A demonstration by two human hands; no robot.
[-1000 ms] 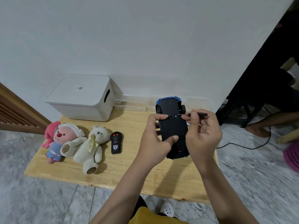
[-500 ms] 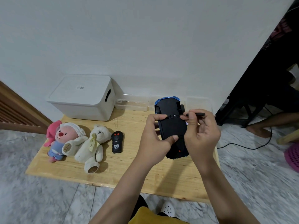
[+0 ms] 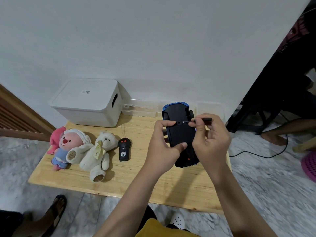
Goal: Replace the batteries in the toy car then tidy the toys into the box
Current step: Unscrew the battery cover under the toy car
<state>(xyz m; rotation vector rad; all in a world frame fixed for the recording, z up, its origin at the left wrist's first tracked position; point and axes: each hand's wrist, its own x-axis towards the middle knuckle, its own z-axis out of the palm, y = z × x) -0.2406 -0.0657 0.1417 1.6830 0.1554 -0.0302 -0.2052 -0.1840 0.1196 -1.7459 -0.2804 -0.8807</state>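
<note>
Over the low wooden table (image 3: pixel 130 182), battery swap looks barely started

The left hand (image 3: pixel 162 147) grips the upturned toy car (image 3: pixel 181 134) while the right hand (image 3: pixel 210 139) pinches a small screwdriver (image 3: pixel 198 120) at the cover screw, so new batteries and tidying seem left. Pink plush (image 3: pixel 63 147), white teddy (image 3: pixel 98 151) and remote (image 3: pixel 124 149) lie out; the white box (image 3: pixel 89 103) sits closed by the wall, marble floor around

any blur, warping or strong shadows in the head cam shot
Head view: the centre is sharp, with the toy car and screwdriver crisp; the marble floor smears toward the right edge; wide-angle warping tilts the wall corner at right; soft light, with only faint arm shadows on the wooden table.
</note>
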